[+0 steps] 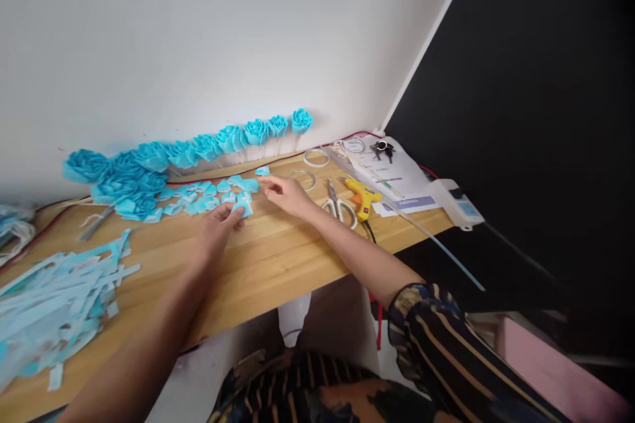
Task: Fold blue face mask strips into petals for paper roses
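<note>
Beside the blue petal pile (211,190), the left hand (217,223) pinches a blue petal (242,209), thumb over fingers; the right (288,195) points its index finger there, its grip unclear; a light edge pinch should limit creasing.

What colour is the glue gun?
The glue gun is yellow; shows best in the head view.

The front of the table (258,277) offers open room. To its right, scissors (337,205) and a glue gun (364,199) stand in the way.
</note>
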Motion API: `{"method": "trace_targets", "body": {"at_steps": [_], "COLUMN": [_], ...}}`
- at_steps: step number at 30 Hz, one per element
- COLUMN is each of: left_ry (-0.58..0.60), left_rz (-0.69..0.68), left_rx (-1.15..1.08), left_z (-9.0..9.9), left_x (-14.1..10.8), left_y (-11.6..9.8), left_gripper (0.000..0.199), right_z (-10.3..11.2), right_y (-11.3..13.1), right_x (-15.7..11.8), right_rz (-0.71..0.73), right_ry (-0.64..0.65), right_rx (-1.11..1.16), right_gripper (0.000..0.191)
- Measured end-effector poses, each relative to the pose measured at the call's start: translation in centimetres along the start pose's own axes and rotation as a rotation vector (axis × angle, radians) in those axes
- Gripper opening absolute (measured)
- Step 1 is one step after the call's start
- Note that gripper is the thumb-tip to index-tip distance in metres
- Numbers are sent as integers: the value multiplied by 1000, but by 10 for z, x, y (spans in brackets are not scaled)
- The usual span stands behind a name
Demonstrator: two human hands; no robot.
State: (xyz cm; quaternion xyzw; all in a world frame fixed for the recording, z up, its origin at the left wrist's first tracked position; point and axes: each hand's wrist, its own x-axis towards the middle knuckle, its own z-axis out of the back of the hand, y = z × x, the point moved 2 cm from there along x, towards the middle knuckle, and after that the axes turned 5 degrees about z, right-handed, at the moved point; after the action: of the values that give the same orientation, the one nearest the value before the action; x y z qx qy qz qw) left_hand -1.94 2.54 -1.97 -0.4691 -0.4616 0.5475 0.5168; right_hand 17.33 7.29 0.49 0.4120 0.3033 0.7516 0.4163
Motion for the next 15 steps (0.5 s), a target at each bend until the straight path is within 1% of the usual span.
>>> {"method": "trace_targets", "body": {"at_steps": [3, 4, 7, 8, 9, 11, 13, 15], "left_ry": [-5, -7, 4, 9, 14, 21, 32, 46], "left_rz": [19, 24, 23, 18, 14, 10, 8, 3], "left_rx": [-31, -42, -83, -97, -110, -120, -121, -125], "left_z": [0, 0, -3, -4, -5, -6, -6, -5], "left_x": [1, 1, -1, -2, -3, -4, -4, -3], "left_y": [3, 2, -2, -3, -4, -5, -4, -3], "left_gripper": [28, 28, 28, 28, 29, 30, 31, 31], "right_z": [39, 55, 100, 111, 119, 123, 116, 106], "right_y": [-6, -9, -25, -31, -36, -42, -43, -40], "right_x": [-5, -11, -41, -53, -64, -79, -85, -83], "right_rz": [-119, -169, -341, -403, -445, -449, -432, -437], "right_ry": [-67, -127, -347, -414, -446, -438, -394, -344], "right_rx": [-108, -125, -218, -281, -357, -533, -675, -775], "right_gripper": [33, 33, 33, 32, 31, 29, 26, 25]}}
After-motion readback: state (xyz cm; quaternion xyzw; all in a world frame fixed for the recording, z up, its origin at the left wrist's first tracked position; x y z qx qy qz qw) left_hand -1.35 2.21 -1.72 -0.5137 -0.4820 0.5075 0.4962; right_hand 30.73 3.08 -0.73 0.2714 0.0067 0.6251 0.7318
